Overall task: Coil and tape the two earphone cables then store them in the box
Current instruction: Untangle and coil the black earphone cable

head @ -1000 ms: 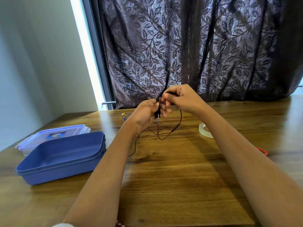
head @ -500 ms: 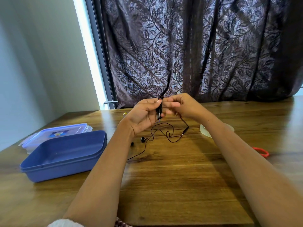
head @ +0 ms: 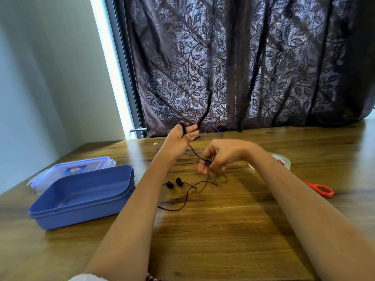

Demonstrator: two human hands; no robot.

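Black earphone cable (head: 185, 200) loops round the left hand's (head: 176, 145) fingers, gripped there; the right hand (head: 223, 155) pinches the strand lower, earbuds (head: 178, 181) lying on the table (head: 223, 230).

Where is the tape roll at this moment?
In the head view, the tape roll lies on the right side of the table, partly hidden behind the right forearm, just beyond the orange scissors.

black earphone cable (head: 186, 194) mostly uncoiled, purple cable (head: 218, 132) beyond, blue box (head: 85, 207) open
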